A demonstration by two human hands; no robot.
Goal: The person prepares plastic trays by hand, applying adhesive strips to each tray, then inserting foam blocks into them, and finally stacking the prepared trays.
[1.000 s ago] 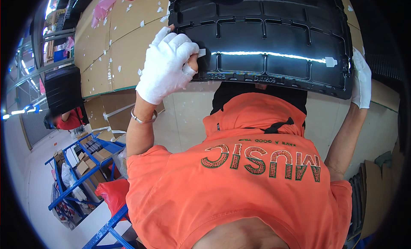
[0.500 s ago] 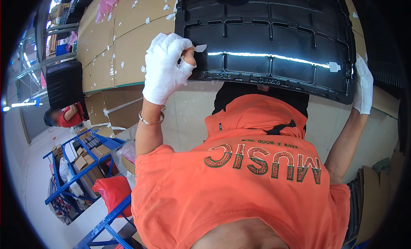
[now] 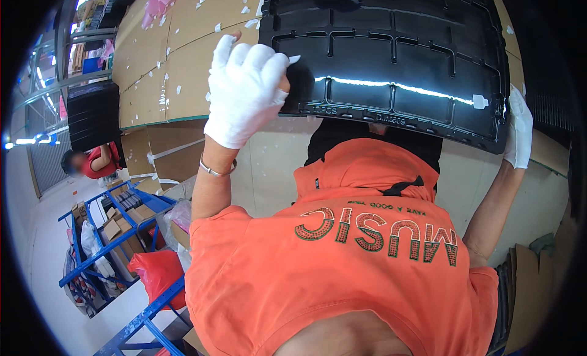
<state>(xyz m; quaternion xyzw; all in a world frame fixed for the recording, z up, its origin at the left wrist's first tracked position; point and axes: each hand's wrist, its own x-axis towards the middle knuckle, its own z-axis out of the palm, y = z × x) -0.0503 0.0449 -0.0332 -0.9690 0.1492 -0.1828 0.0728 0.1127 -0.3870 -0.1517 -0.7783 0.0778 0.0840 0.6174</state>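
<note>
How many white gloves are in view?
2: a glove on the left hand by the black tray, another on the right hand at the tray's edge. Others may be hidden.

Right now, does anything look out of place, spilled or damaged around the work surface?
Yes: small white scraps lie scattered over the cardboard surface left of the black tray, in no order, like uncleared litter. I see no clear damage to the tray.
</note>
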